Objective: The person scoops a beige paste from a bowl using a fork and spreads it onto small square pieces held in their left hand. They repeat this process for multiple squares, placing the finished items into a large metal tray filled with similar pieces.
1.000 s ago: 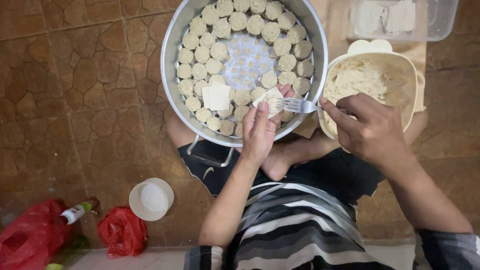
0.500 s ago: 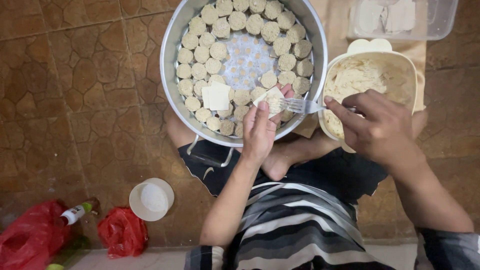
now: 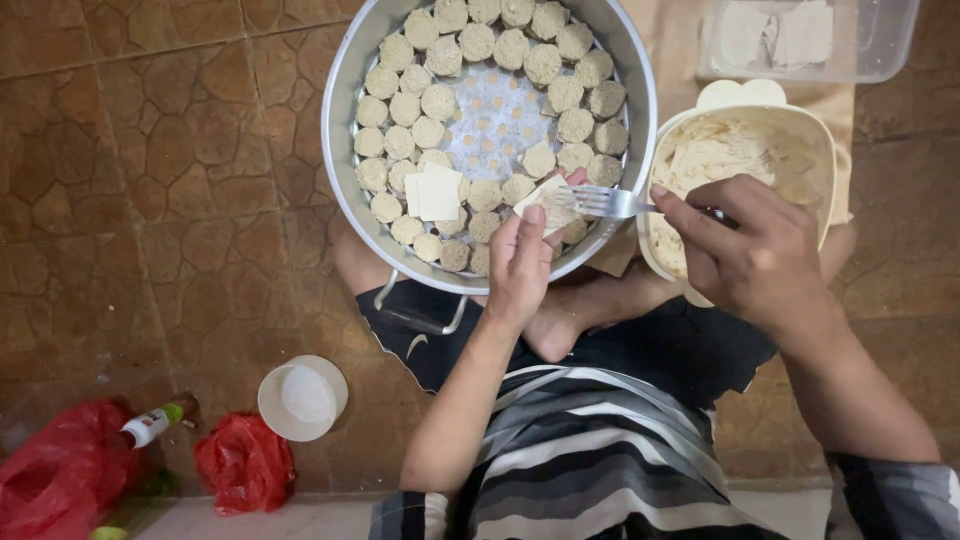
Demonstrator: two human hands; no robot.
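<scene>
The right hand [image 3: 765, 255] has drawn in from the cream tub [image 3: 745, 150] and now lays its fork [image 3: 600, 202], pinched between fingers, onto the pale square wrapper [image 3: 545, 200] cupped in the half-open left hand [image 3: 522, 262] above the steamer pan's [image 3: 340, 130] near rim on the floor; filling is being spread.

The pan [image 3: 340, 150] is cut off by the top edge, as is the clear tub [image 3: 880, 50]. The fork [image 3: 600, 202] handle is hidden under the right hand [image 3: 760, 250]. Part of the wrapper [image 3: 545, 200] is covered by the left hand [image 3: 525, 265]. The red bag [image 3: 60, 475] is clipped at the left edge.
</scene>
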